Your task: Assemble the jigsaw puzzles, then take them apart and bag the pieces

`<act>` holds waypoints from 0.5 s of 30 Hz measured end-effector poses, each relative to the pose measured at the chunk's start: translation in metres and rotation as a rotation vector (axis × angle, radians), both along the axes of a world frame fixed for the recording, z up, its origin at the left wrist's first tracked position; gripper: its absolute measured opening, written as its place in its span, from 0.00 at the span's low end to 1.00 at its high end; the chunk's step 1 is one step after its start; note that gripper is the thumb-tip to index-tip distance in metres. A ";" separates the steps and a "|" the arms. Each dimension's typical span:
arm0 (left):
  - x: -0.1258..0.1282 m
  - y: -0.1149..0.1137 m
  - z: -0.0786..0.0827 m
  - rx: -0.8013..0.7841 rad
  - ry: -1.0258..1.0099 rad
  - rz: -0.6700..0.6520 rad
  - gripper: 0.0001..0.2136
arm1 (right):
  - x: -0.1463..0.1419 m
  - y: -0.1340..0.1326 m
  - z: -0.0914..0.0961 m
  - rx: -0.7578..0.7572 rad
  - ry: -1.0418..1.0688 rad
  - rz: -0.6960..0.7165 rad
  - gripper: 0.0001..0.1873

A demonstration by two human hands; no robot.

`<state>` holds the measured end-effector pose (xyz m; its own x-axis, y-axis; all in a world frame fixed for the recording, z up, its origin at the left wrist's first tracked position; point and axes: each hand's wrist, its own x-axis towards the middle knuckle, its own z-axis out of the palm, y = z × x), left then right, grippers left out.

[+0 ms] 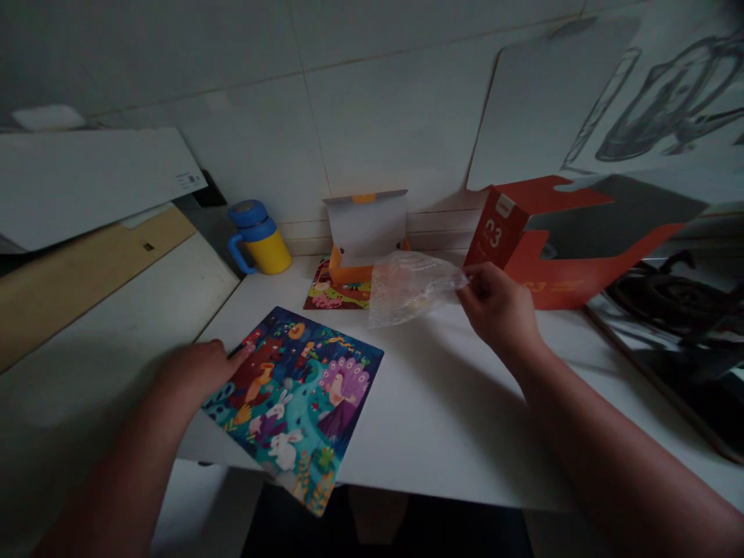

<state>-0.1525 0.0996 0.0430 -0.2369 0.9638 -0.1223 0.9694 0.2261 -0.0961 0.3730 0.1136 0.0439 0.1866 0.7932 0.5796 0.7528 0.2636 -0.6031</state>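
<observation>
My left hand rests on the left corner of a colourful picture board with rabbits and a peacock; its fingers curl over the board's edge and press it to the white tabletop. The board's near corner hangs over the table's front edge. My right hand pinches a clear plastic bag by its right end and holds it just above the table. What the bag contains is blurred.
An open orange box marked 03 lies at the back right. A small orange-and-white box stands on a second picture board. A yellow mug with a blue lid is at the back left. A dark stove is on the right.
</observation>
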 end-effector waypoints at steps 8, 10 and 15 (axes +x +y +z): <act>0.071 -0.030 0.011 -0.127 0.125 -0.082 0.35 | -0.005 -0.004 -0.002 0.061 0.205 0.024 0.15; 0.085 -0.036 0.013 -0.136 0.099 -0.114 0.33 | -0.008 -0.005 -0.002 0.077 0.223 0.038 0.15; 0.114 -0.046 0.014 -0.180 0.047 -0.191 0.29 | -0.010 0.002 -0.011 0.072 0.295 0.088 0.14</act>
<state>-0.0384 0.0536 0.0571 -0.0624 0.9553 -0.2890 0.9864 0.0149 -0.1638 0.3627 0.1152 0.0328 0.2878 0.7728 0.5656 0.5208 0.3693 -0.7697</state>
